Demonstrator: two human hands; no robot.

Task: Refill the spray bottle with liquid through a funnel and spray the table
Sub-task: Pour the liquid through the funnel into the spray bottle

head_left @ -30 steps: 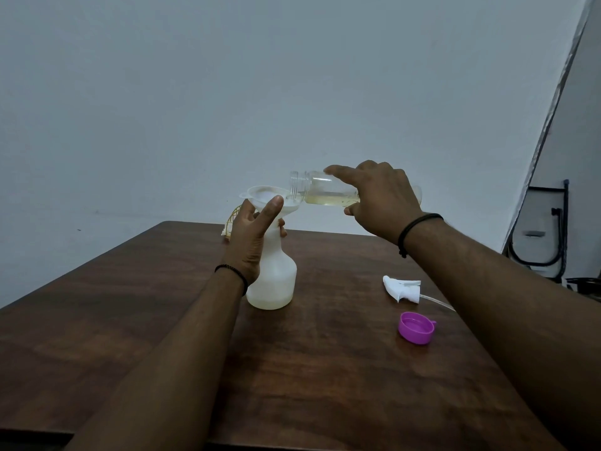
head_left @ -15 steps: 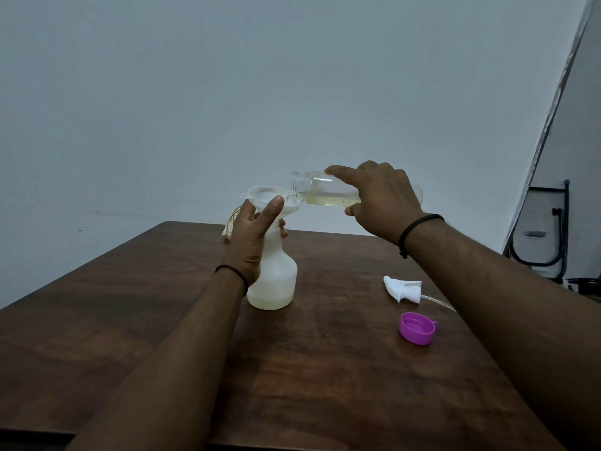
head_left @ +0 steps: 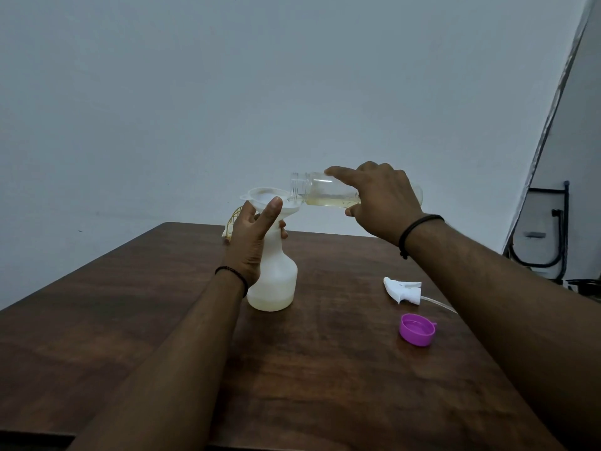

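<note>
Head view: I note my left hand (head_left: 248,242) gripping the unlabelled spray bottle (head_left: 274,281) neck on the table (head_left: 325,369), funnel (head_left: 270,200) seated, right hand (head_left: 380,196) clamping the tilted clear bottle (head_left: 320,188), no readable writing.

The surface (head_left: 325,369) looks like dark brown wood with visible grain and a soft satin sheen. At the frame's centre the spray bottle (head_left: 276,278) and funnel (head_left: 270,200) are milky, translucent matt plastic, while the tilted bottle (head_left: 318,190) is clear, glossy plastic. At lower right, the purple cap (head_left: 417,329) is smooth plastic, the trigger head (head_left: 403,289) opaque white plastic.
</note>
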